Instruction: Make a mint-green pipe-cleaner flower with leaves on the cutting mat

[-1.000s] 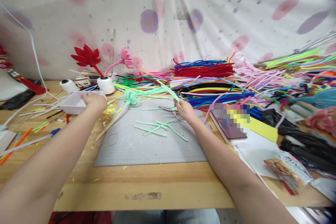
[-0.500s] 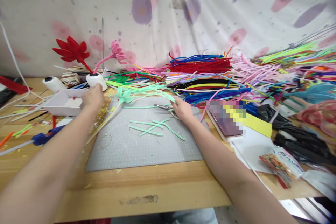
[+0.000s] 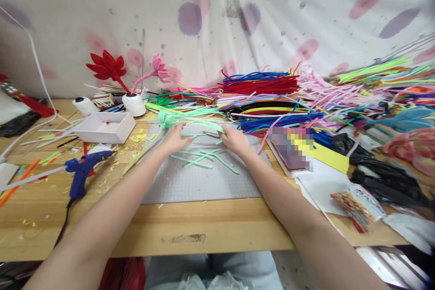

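**Now gathering mint stems on the mat**

Both reaching over the grey cutting mat point(image 3: 204, 181) on the table point(image 3: 190, 231). Left hand point(image 3: 175, 138) lying flat, fingers spread, on the mint pipe cleaners point(image 3: 195, 158) near the mint flower point(image 3: 166, 120); nothing clamped. Right hand point(image 3: 234, 140) curled loosely over the far strands, just beside the scissors point(image 3: 212, 134); grip there impossible to tell. Probably sorting cut pieces. Next move likely calling for a fine pinch on a single strand, clear of the blades. Blue glue gun point(image 3: 81, 170) and white tray point(image 3: 105, 127) left, untouched.
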`<move>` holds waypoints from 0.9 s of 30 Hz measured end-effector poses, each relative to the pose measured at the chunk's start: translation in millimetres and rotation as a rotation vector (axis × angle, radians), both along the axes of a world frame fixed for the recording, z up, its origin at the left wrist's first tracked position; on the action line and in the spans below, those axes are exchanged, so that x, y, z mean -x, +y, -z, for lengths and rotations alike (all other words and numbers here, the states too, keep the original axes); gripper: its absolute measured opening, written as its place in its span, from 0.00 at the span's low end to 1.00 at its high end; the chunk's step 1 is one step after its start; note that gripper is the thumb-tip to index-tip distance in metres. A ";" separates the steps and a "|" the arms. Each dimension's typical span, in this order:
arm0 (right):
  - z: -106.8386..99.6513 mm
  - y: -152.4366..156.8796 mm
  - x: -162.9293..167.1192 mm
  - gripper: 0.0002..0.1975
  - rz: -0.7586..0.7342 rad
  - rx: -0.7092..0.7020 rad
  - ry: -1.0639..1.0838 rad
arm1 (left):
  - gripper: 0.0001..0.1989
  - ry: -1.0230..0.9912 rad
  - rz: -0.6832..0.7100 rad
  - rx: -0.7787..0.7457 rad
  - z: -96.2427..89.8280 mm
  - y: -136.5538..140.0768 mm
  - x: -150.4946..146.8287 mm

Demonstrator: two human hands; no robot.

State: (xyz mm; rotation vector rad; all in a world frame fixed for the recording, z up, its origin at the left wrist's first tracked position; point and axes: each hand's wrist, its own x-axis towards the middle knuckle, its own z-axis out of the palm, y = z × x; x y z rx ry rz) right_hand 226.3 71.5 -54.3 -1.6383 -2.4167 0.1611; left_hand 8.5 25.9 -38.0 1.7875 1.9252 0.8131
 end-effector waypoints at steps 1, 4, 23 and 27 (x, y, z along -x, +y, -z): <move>-3.5 -1.7 1.4 0.16 -0.027 0.010 -0.020 | 0.29 -0.123 0.013 -0.018 3.8 -3.2 -5.4; -14.8 -7.0 7.6 0.17 -0.090 0.037 -0.074 | 0.28 -0.639 0.128 0.076 2.5 -11.6 -23.8; -43.3 -16.3 4.3 0.14 -0.233 -0.108 -0.287 | 0.07 -1.144 -0.262 0.156 -42.4 -26.5 22.9; -37.1 -8.2 -0.5 0.14 -0.188 -0.051 -0.199 | 0.06 -0.957 -0.268 0.068 -55.8 -34.9 57.3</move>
